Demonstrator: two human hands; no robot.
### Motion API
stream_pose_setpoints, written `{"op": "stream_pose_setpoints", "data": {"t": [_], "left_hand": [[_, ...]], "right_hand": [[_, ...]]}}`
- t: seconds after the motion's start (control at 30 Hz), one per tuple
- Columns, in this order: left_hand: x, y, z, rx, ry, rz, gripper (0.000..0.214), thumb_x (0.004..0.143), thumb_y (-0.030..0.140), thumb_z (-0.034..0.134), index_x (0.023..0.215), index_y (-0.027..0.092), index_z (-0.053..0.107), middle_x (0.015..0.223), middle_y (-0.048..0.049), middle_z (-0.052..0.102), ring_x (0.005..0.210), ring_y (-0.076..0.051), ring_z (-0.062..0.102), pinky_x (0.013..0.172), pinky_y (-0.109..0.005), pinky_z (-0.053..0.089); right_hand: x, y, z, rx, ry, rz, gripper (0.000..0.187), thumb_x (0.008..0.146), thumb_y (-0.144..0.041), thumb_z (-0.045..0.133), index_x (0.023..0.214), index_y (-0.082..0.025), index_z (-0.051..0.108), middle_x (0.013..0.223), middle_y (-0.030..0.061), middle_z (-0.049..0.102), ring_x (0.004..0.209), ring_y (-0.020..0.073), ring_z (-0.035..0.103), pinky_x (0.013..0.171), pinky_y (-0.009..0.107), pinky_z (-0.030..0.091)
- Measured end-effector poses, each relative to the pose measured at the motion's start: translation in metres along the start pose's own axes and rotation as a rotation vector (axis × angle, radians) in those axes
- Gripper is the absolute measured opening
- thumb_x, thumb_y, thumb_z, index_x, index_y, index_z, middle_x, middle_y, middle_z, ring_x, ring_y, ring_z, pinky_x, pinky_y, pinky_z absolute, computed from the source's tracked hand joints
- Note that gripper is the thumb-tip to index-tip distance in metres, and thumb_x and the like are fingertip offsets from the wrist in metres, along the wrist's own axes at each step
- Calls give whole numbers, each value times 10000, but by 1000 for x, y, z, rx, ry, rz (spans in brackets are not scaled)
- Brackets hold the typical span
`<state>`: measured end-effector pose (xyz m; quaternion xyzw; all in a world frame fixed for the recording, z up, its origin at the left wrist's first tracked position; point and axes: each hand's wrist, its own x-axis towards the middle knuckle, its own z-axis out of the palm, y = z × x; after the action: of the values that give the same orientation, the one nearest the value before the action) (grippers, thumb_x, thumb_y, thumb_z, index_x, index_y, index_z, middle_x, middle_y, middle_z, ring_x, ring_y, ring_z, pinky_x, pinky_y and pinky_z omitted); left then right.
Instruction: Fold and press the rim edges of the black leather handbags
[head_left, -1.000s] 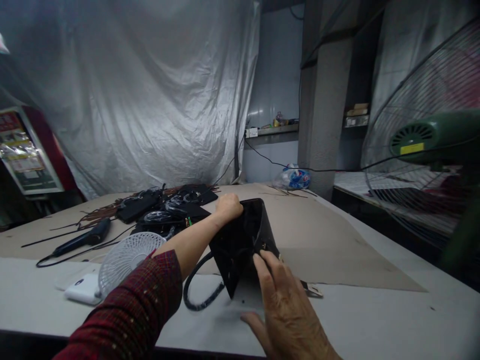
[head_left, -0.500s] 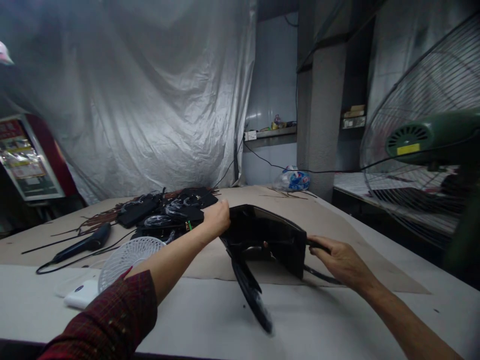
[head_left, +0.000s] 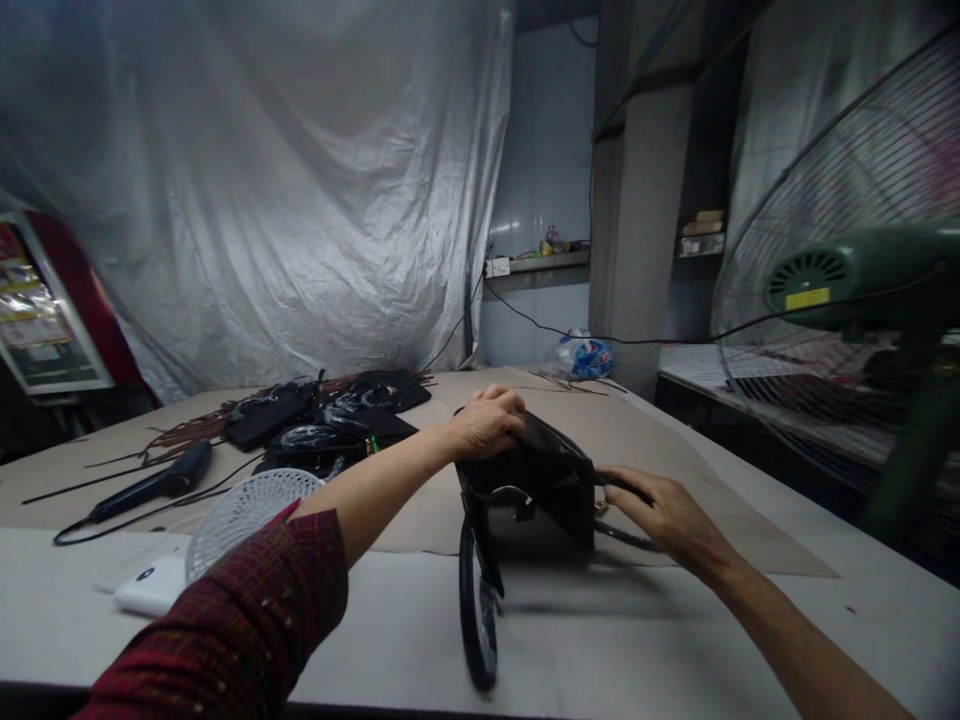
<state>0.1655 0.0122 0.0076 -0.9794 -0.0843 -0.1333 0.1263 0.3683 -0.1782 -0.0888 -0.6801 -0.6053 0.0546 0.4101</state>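
Note:
A black handbag point(head_left: 559, 490) stands tilted on the table before me, its mouth facing my side. My left hand point(head_left: 491, 420) is closed over the bag's upper left edge, with the fingertips curling out of sight behind the panel. At the bag's right side, my right hand point(head_left: 664, 515) grips one dark handle, and part of that strap runs out below the fingers. The other handle point(head_left: 472, 615), partly wrapped in clear film, hangs down at the front left. A small gold-coloured metal piece shows inside the opening.
Several black bags point(head_left: 330, 415) lie piled at the back left near brown strips point(head_left: 195, 425). Closer stand a dark corded tool point(head_left: 161, 485), a white fan grille point(head_left: 251, 515) and a white box point(head_left: 154, 585). A large green fan point(head_left: 840, 270) looms on the right.
My left hand has slid right along the bag's upper edge. The bag has turned so its opening faces me more, and the front handle has swung to the left and hangs more upright.

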Motion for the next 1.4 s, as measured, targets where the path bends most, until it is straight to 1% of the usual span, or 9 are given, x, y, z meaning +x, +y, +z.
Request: {"op": "stream_pose_setpoints", "data": {"t": [0.23,0.37,0.43,0.53,0.67,0.8,1.03,1.2,1.4], "left_hand": [[21,-21,8,-125,-53,-97,116,784,281,661,873,236,719,1367,-19,494,1306,-265,322,1090,-431,300],[31,-35,14,-254,-58,-103,116,767,241,670,864,190,708,1251,-39,576,1163,-205,499,1053,-336,358],[34,-38,17,-320,-42,-101,123,766,230,666,870,180,707,1162,-39,600,1036,-161,566,972,-266,420],[37,-37,20,-336,-7,-120,120,763,223,667,861,171,710,1056,-40,606,972,-148,578,919,-236,445],[37,-33,20,-325,20,-167,114,746,206,680,846,162,713,1022,-39,611,951,-151,577,894,-229,451],[32,-34,19,-311,35,-204,120,740,234,691,833,162,719,1001,-35,632,920,-150,586,848,-215,458],[22,-38,19,-314,65,-271,120,760,240,658,822,167,729,905,-28,690,848,-148,613,813,-221,457],[17,-34,15,-298,78,-352,167,778,265,637,855,158,738,772,-34,699,754,-160,615,739,-241,462],[17,-34,16,-271,86,-400,174,771,281,647,848,154,739,765,-41,699,727,-159,608,713,-246,458]], "right_hand": [[10,6,7,-15,76,87,360,827,-558,530,931,-292,749,998,-4,735,953,274,675,812,345,522],[15,12,4,-67,73,119,347,823,-577,520,896,-324,747,978,-27,736,983,261,662,851,349,506],[17,10,4,-188,156,135,359,820,-561,509,906,-299,740,987,13,729,975,287,652,857,402,497],[22,-2,12,-312,395,30,392,807,-437,490,1033,-185,687,1078,125,674,1052,326,589,932,478,447],[36,-23,34,-26,494,-49,456,818,-383,487,1214,-161,525,1200,138,576,1070,261,565,954,454,439],[53,-22,44,213,524,29,421,778,-433,598,1103,-174,531,1069,111,630,920,218,608,887,421,476],[72,16,29,331,454,-121,374,709,-439,713,959,-177,623,996,68,632,924,203,601,858,362,484],[84,19,14,320,314,-66,316,695,-428,707,869,-165,687,929,49,664,931,213,593,922,371,425],[97,20,8,377,198,12,362,645,-445,722,857,-152,705,942,46,665,895,201,593,847,332,441]]}}
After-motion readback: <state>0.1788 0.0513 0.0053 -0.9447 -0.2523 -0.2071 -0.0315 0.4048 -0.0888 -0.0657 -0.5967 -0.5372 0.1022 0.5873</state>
